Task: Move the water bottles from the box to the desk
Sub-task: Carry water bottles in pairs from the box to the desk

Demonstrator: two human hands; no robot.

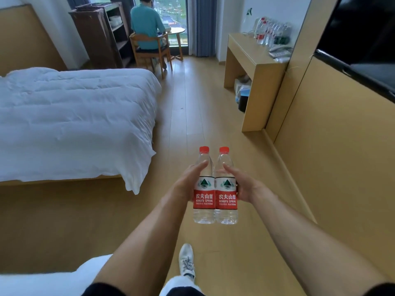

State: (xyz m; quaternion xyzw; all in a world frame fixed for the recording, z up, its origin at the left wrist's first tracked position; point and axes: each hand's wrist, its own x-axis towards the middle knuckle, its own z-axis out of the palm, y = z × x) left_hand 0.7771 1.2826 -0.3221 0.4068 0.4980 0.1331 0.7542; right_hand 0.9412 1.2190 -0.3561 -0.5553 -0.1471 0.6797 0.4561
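Two hands carry our load: left hand (188, 184) wraps the left clear plastic red-capped water bottle (204, 189), right hand (241, 186) the right matching bottle (226, 191), both upright, touching, above the wooden floor (192, 99). Far right, we see the light wooden desk (248, 50) bearing a row of more bottles (271, 32).

White-quilted bed (74, 122) along the left, wooden headboard (27, 37) behind. Dark wooden shelf unit (100, 35) by the window, grey curtain (202, 24) hanging to the right. Seated at a small round table (176, 30) on a wooden chair (149, 50), back turned: a person in a teal shirt (145, 26). Black television (361, 37) mounted on the right wall. Pale wood-plank floor (192, 99) throughout; one white sneaker (186, 261) at bottom centre.
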